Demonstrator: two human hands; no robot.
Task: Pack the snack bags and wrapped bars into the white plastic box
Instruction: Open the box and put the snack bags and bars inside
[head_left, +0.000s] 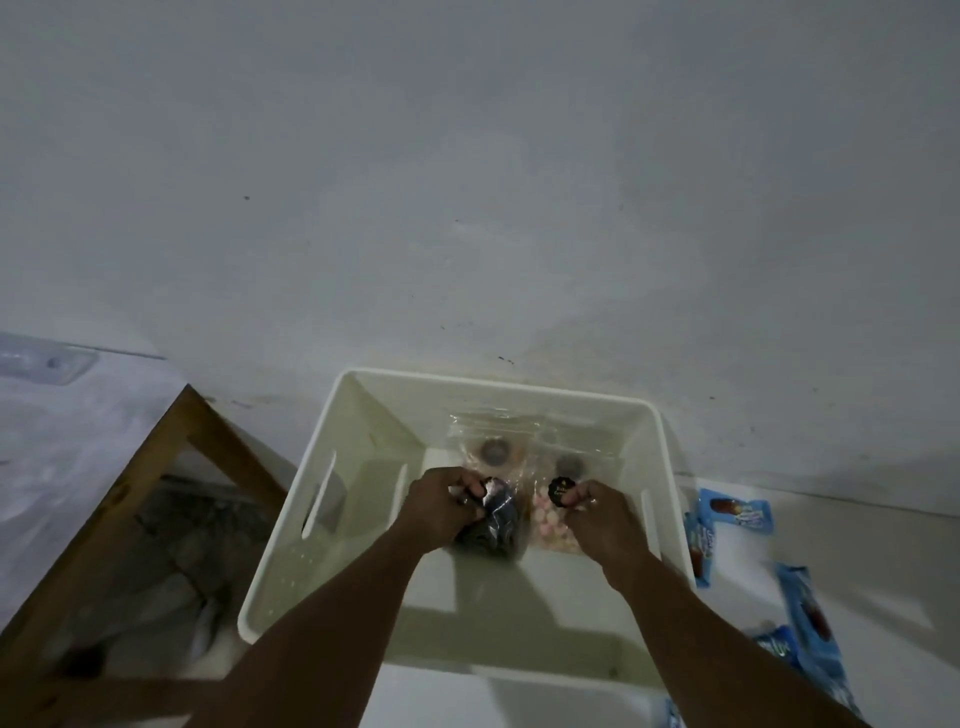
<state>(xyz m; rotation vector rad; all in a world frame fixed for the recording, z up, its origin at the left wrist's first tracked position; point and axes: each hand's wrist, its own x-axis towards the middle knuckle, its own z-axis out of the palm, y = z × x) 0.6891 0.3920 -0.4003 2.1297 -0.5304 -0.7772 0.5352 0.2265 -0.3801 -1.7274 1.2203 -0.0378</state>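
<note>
The white plastic box (332, 415) stands on a pale surface against the wall, and both my hands are inside it. My left hand (441, 506) grips the top of a clear bag of dark snacks (496, 522). My right hand (597, 519) pinches a clear bag of pink and white sweets (550, 525) by its round black label. Behind them two more clear snack bags (493, 447) lie against the far wall of the box. Blue wrapped bars (737, 512) lie outside, to the right of the box.
More blue wrapped bars (810, 618) lie scattered at the lower right. A wooden frame (156, 467) with dark clutter beneath it stands to the left of the box. A grey-white wall rises directly behind the box.
</note>
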